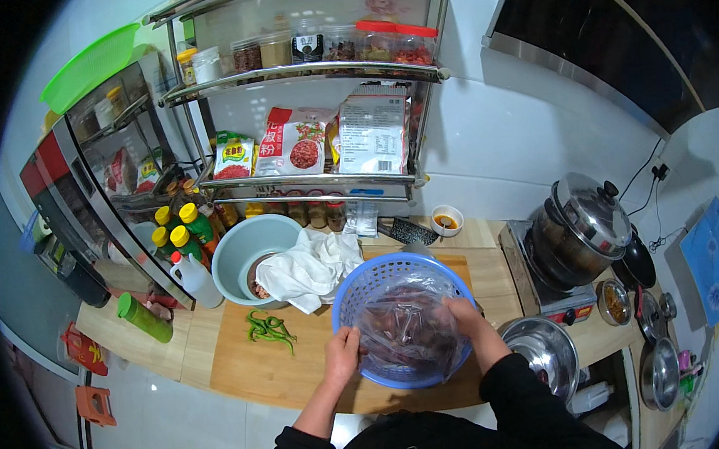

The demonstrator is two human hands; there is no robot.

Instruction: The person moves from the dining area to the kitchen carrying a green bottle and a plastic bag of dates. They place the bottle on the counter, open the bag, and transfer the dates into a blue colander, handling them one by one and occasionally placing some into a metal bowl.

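Observation:
Over a blue plastic colander (pixel 369 280) on the wooden board, a clear plastic bag (pixel 410 321) with dark reddish contents is held from both sides. My left hand (pixel 343 354) grips its left edge, near the colander's rim. The bag's right side is in my right hand (pixel 463 317). Several green chili peppers (pixel 269 332) lie on the board to the left. A white cloth (pixel 315 265) hangs partly over a grey-green basin (pixel 230 252) behind them. What exactly fills the bag cannot be told.
A cleaver (pixel 411 230) and a small bowl of sauce (pixel 447 220) are behind the colander. To the right are a steel basin (pixel 546 352) and a lidded pot (pixel 579 234) on a gas stove. Bottles and a spice rack (pixel 312 178) stand at the back.

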